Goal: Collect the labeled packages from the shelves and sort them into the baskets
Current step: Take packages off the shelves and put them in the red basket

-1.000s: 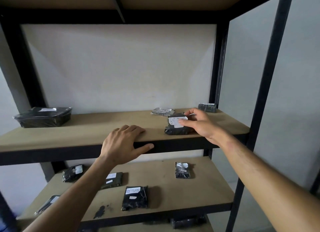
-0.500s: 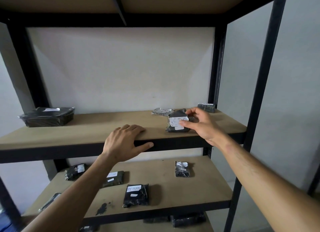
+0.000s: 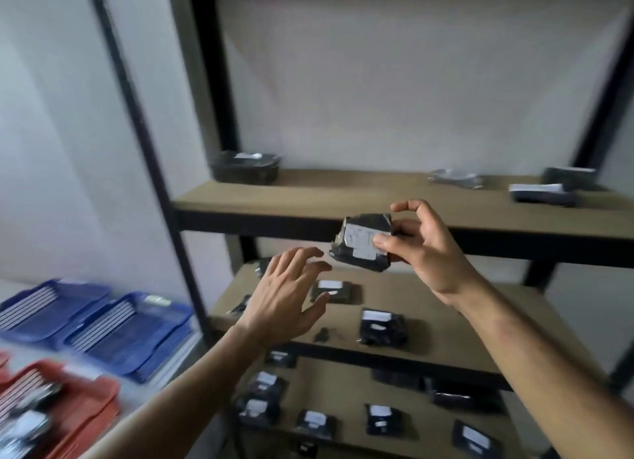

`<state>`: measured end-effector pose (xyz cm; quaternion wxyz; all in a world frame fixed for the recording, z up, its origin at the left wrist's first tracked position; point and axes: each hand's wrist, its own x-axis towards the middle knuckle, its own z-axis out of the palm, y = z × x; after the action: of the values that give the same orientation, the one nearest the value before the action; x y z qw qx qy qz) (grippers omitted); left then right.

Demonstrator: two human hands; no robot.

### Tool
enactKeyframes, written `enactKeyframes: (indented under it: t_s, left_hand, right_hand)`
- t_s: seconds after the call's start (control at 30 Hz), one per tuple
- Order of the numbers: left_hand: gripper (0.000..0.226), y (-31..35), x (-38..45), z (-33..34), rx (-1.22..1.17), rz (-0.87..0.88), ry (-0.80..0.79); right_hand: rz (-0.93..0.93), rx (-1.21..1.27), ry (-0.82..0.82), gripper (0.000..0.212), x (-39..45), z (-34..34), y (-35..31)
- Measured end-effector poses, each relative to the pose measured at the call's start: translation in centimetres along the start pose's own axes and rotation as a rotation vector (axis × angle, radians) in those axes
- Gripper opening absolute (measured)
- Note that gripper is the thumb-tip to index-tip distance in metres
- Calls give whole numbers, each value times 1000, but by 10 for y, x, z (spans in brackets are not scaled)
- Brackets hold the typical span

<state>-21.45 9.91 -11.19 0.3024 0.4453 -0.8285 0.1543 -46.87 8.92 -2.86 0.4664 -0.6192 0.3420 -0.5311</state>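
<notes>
One black package (image 3: 362, 244) with a white label sits mid-frame, pinched by the right hand (image 3: 420, 249). The left hand (image 3: 284, 295) is spread wide, holding nothing. The blurry label could be misread, so it may land in the wrong basket: blue baskets (image 3: 103, 318) or red basket (image 3: 65, 400), lower left.

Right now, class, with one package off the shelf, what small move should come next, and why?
Probably read the label: the right hand pinches the black package in the air, its white label blurred, and the blue baskets and red basket wait to the left.

Dim soft light, motion blur (edges bowed)
</notes>
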Motion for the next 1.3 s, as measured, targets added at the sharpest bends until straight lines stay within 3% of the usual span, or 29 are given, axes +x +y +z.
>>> enactKeyframes:
  t_s: [0.17, 0.37, 0.6, 0.9, 1.07, 1.13, 1.3]
  left_hand:
    - [36, -118, -138, -41, 9, -186, -164]
    - [27, -236, -302, -103, 17, -414, -333]
    - [24, -333, -438, -145, -26, -649, -505]
    - [89, -412, -530, -125, -150, -779, -810]
    - [116, -445, -563, -101, -93, -750, -1059]
    - [118, -457, -573, -92, -94, -691, -1100]
    - [87, -480, -587, -80, -95, -631, -1169]
  right_hand:
    - [81, -70, -228, 48, -8, 149, 57]
    - [247, -36, -359, 40, -24, 325, 125]
    - [407, -156, -460, 33, -34, 476, 214]
    - [512, -419, -658, 37, -28, 611, 329]
    - [559, -568, -748, 34, -24, 667, 368]
    - [588, -611, -774, 34, -25, 681, 376]
    - [624, -733, -843, 30, -29, 708, 391]
